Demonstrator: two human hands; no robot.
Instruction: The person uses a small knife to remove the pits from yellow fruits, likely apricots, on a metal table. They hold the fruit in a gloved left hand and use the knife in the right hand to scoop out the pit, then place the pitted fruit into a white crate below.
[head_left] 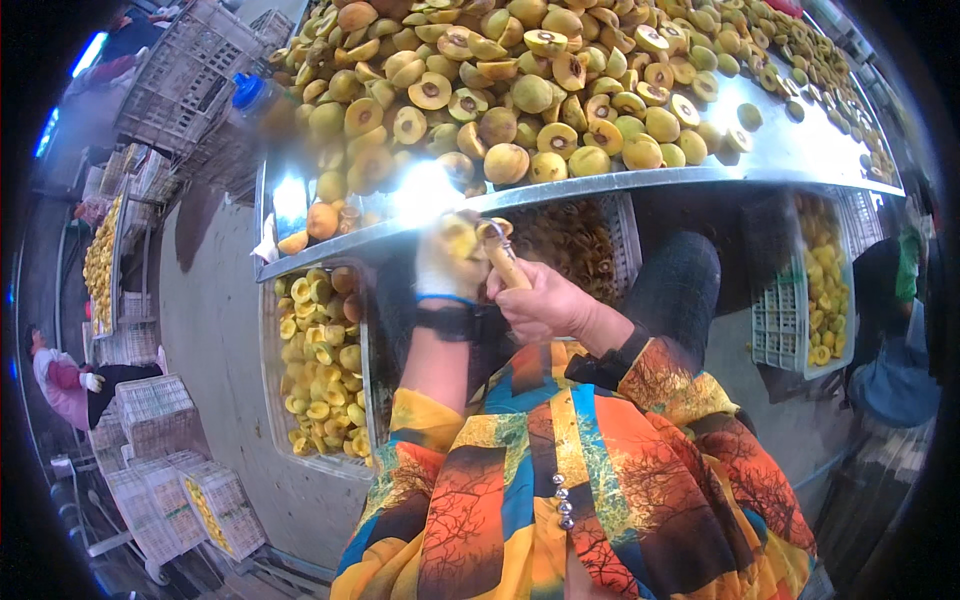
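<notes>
Fruit (pixel 461 240) gripped in the left hand (pixel 440 268) could slip, letting the tool (pixel 508 264) clasped in the right hand (pixel 548 302) jab the glove (pixel 436 284).

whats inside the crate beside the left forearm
Yellow fruit halves, many with hollow centres, lie in the crate. The top layer hides the crate's bottom and any fruit beneath.

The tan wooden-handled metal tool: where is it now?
In the head view, the tool is near the centre, gripped in the bare right hand, just right of the white-gloved left hand and below the silver metal table's front edge.
</notes>
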